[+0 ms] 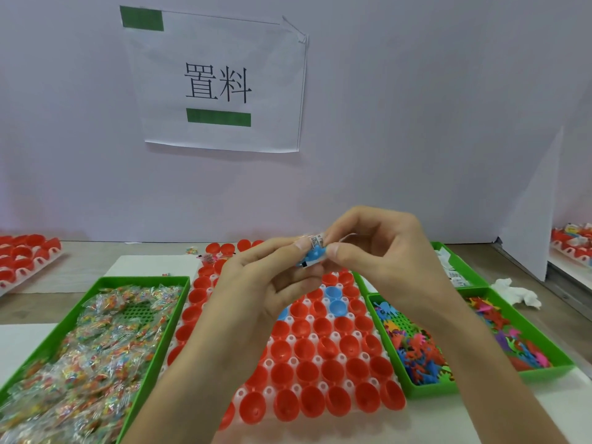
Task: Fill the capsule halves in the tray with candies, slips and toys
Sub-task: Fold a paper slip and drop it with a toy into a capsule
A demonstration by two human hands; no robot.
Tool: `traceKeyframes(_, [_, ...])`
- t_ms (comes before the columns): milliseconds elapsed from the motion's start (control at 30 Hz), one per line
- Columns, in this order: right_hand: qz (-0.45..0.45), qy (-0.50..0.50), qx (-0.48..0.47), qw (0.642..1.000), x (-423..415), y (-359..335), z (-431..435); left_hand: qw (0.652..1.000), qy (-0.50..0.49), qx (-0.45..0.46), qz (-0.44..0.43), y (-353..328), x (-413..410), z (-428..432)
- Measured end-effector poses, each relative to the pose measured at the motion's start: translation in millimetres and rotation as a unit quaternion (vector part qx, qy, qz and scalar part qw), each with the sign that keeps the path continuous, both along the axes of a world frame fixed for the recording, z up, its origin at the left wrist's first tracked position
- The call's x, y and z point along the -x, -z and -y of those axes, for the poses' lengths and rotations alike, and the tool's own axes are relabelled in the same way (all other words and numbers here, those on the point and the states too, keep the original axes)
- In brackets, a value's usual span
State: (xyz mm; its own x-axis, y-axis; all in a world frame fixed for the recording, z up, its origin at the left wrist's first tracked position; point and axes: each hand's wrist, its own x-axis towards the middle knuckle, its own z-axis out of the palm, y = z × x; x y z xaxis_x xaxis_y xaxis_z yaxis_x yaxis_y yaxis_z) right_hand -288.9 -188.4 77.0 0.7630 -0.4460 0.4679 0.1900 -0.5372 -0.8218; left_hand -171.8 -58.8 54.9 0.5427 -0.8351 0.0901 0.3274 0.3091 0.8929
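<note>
A white tray (315, 358) full of red capsule halves (307, 371) lies in front of me, with a few blue halves (336, 306) near its far end. Above the tray both hands meet. My left hand (256, 283) and my right hand (381, 251) together pinch a blue capsule half (315, 253) with a small printed paper slip (316, 241) at its top. A green bin of wrapped candies (93, 350) sits left of the tray. A green bin of small coloured plastic toys (413, 347) sits to the right.
Behind the toy bin, a green bin with white slips (455, 274). A crumpled white tissue (515, 293) lies at the right. More red halves in a tray (25, 254) stand at far left. A paper sign (217, 81) hangs on the wall behind.
</note>
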Motion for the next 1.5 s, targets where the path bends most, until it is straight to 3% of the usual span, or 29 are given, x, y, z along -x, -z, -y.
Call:
traceKeyframes(233, [0.034, 0.024, -0.014, 0.999, -5.0, 3.5, -1.6, 1.000, 0.005, 0.001, -0.002, 0.6, -0.7, 1.0])
traceKeyframes(433, [0.032, 0.031, -0.009, 0.999, -4.4, 5.6, 1.8, 0.990, -0.058, -0.017, 0.124, 1.8, 1.8, 0.5])
traceKeyframes(767, [0.015, -0.003, 0.007, 1.000, -2.5, 5.7, 4.4, 0.981, -0.074, -0.028, 0.179, 0.2, -1.3, -1.2])
traceKeyframes(900, [0.002, 0.006, 0.037, 0.999, -1.9, 6.6, 4.5, 0.980, -0.082, -0.028, 0.181, 1.5, -1.8, -0.3])
traceKeyframes(1333, [0.050, -0.021, -0.044, 0.998, -6.1, 6.7, 1.0, 0.986, -0.087, 0.010, 0.143, 3.0, -2.9, -0.8])
traceKeyframes(1500, [0.041, -0.018, -0.029, 0.999, -5.9, 6.4, 1.0, 0.985, -0.069, 0.009, 0.155, -0.3, -5.4, -2.7])
